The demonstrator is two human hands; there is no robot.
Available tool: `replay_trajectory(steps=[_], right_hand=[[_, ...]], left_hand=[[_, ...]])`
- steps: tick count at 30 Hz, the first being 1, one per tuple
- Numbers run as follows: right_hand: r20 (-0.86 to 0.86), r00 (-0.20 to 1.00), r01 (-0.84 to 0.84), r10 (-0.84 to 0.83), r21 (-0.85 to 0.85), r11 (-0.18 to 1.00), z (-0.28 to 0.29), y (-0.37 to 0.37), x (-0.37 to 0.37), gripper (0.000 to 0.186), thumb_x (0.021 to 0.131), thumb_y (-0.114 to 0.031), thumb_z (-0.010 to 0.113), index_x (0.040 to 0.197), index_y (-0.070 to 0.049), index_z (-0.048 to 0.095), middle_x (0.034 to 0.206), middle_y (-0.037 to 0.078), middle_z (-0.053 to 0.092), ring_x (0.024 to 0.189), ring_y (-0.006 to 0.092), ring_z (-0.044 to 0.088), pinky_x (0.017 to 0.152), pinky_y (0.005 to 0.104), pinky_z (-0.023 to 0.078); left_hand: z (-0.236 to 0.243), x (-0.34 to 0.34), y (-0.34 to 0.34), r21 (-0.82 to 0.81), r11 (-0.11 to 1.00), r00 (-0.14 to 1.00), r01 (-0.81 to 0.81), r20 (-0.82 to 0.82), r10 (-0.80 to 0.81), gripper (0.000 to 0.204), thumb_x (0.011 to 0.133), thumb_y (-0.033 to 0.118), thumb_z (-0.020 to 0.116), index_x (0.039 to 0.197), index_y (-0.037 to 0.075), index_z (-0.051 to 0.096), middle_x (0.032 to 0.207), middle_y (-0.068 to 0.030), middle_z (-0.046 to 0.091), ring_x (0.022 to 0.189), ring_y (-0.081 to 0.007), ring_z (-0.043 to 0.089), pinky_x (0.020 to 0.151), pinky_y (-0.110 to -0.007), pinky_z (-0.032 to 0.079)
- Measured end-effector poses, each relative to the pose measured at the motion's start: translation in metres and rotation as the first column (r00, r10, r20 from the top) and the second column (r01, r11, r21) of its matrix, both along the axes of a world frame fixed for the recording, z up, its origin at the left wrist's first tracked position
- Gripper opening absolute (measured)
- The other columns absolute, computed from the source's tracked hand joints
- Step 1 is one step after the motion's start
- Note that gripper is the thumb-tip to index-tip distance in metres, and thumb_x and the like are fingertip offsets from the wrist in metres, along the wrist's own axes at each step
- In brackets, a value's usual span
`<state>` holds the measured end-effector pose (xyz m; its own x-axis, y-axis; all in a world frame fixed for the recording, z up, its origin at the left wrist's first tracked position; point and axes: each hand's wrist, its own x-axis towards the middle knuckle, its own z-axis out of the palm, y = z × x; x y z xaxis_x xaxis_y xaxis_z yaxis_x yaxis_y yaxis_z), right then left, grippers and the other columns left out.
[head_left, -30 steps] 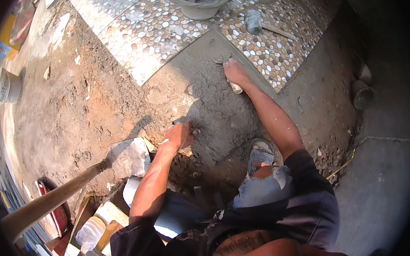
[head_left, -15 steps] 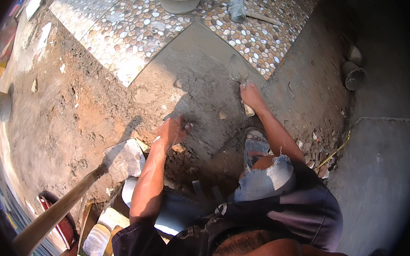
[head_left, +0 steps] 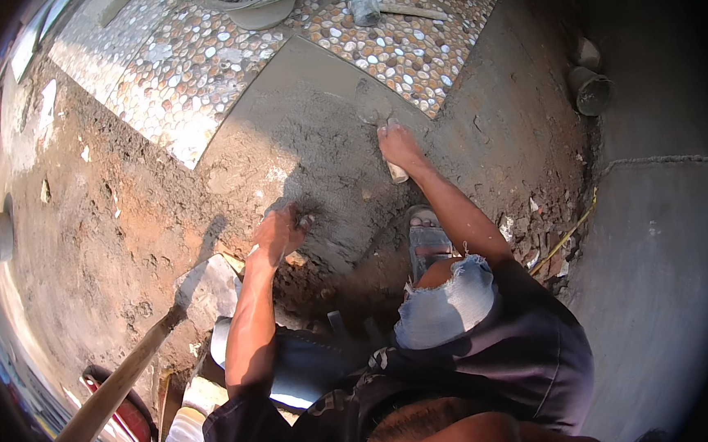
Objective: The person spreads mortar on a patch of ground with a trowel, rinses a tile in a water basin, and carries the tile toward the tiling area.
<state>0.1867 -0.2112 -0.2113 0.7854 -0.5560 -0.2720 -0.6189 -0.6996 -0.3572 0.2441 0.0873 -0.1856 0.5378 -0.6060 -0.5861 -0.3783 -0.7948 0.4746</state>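
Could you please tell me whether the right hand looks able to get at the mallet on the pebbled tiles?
Probably yes, with a forward stretch: nothing visible blocks the way from the right hand to the mallet, which lies exposed. However, that hand grips a trowel.

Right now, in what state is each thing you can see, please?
Right hand: closed on the trowel
Trowel: held, blade at the mortar
Left hand: low at the mortar, grip unclear
Mortar: spread, rough nearer the person
Mallet: lying on pebble tiles, not held
Basin: upright, tool inside
Shovel: not held, blade low
Jeans: torn at right knee
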Motion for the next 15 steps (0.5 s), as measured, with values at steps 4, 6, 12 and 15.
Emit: replay_trajectory(steps=[4,6,12,15], right_hand=[[0.017,0.999,0.034,-0.035,0.026,0.999,-0.004,-0.013,-0.043,0.039,0.093,-0.025,0.040,0.105,0.011,0.050,0.095,0.031,0.059,0.094,0.0449,0.058,0.083,0.0502,0.044],[0.027,0.966,0.253,-0.257,0.111,0.961,-0.026,-0.025,-0.080,0.038,0.094,-0.025,0.040,0.104,0.010,0.050,0.089,0.029,0.061,0.086,0.0426,0.061,0.080,0.0497,0.046],[-0.051,0.899,0.422,-0.436,0.374,0.826,-0.004,-0.009,-0.119,0.033,0.094,-0.023,0.040,0.098,0.009,0.049,0.081,0.025,0.061,0.062,0.0344,0.064,0.057,0.0447,0.050],[0.044,0.848,0.459,-0.527,0.436,0.774,-0.006,0.012,-0.122,0.032,0.094,-0.022,0.039,0.096,0.008,0.050,0.084,0.027,0.060,0.064,0.0337,0.065,0.055,0.0443,0.050]], left_hand=[[-0.002,0.001,0.003,-0.060,0.998,1.000,-0.014,-0.005,0.014,0.043,0.088,0.044,0.053,0.114,0.010,0.057,0.098,-0.0187,0.065,0.094,-0.0362,0.061,0.078,-0.045,0.047],[-0.002,0.004,0.002,-0.043,0.999,1.000,0.002,-0.020,-0.003,0.044,0.088,0.045,0.054,0.114,0.010,0.057,0.097,-0.0189,0.065,0.093,-0.0359,0.061,0.078,-0.044,0.047],[-0.005,0.005,0.007,-0.066,0.997,0.999,-0.039,-0.032,0.037,0.043,0.088,0.045,0.054,0.115,0.011,0.057,0.095,-0.0187,0.065,0.090,-0.0363,0.061,0.077,-0.044,0.047],[0.000,0.003,0.004,0.003,1.000,0.999,-0.030,-0.018,0.030,0.044,0.088,0.046,0.054,0.115,0.011,0.057,0.096,-0.0184,0.065,0.092,-0.0356,0.062,0.078,-0.043,0.047]])
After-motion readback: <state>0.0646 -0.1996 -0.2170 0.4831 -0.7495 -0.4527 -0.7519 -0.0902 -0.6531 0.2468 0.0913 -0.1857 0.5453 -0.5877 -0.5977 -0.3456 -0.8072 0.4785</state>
